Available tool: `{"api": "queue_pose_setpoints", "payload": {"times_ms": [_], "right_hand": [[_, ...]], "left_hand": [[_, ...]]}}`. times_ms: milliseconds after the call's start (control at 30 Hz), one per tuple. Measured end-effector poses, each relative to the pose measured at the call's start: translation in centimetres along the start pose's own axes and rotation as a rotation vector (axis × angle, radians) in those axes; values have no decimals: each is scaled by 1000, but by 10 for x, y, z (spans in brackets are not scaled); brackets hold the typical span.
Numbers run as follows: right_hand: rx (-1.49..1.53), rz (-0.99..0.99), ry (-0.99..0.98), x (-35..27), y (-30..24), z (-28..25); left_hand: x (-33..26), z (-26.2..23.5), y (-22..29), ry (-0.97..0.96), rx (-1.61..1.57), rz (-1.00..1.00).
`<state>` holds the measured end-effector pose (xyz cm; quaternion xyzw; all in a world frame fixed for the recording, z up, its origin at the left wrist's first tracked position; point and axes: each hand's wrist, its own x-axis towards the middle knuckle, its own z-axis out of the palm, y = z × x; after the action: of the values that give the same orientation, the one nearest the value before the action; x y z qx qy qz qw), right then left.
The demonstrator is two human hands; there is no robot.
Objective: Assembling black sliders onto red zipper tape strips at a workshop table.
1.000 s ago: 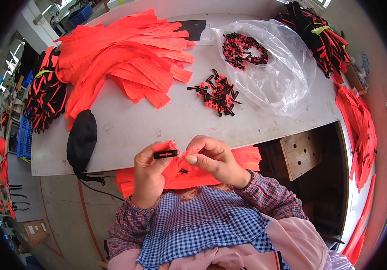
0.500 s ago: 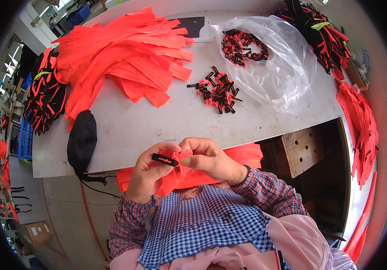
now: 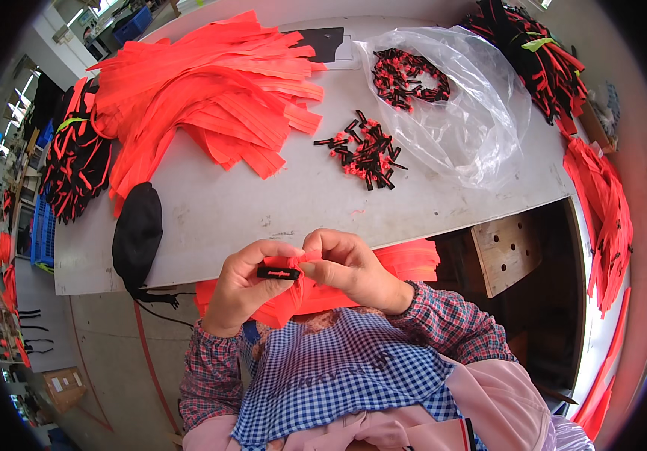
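Observation:
Above my lap, close to the table's front edge, both hands meet in a pinch. My left hand grips a black zipper pull with a small red mark, lying nearly level between thumb and fingers. My right hand pinches the orange-red zipper beside the pull's inner end. Fingertips hide exactly how pull and zipper meet there. More orange-red zippers lie across my lap under the hands. On the table ahead is a loose pile of black pulls with red cords.
A large heap of orange-red zippers covers the table's far left. At the back right, a clear plastic bag holds more pulls. A black pouch hangs over the left front edge. Tied black-and-red bundles lie at the sides.
The black pull has turned from slanting to nearly level in my left hand. Both hands shifted only slightly and keep their pinch.

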<state>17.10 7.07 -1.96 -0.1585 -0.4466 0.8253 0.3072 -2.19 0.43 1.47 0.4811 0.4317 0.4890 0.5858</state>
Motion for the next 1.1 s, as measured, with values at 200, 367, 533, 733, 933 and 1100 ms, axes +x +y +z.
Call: {"api": "queue_pose_setpoints", "payload": {"times_ms": [200,367,533,733,933,1100], "right_hand": [[-294,-292,17,2,1,-1],[-499,-415,-37,1,-2,-4],[-825,-666,-55,-3,-3,-5],[-857,-719,-85,-6,0,-4],[-787,-657,-88,-8,3,-4],[-800,-659,-95,-6,3,-7]], "left_hand": [[-5,16,8,195,202,120],[-15,23,16,238,644,119],[-16,13,12,186,603,129],[-14,3,7,62,563,180],[-12,3,6,26,530,180],[-11,6,7,61,484,145]]}}
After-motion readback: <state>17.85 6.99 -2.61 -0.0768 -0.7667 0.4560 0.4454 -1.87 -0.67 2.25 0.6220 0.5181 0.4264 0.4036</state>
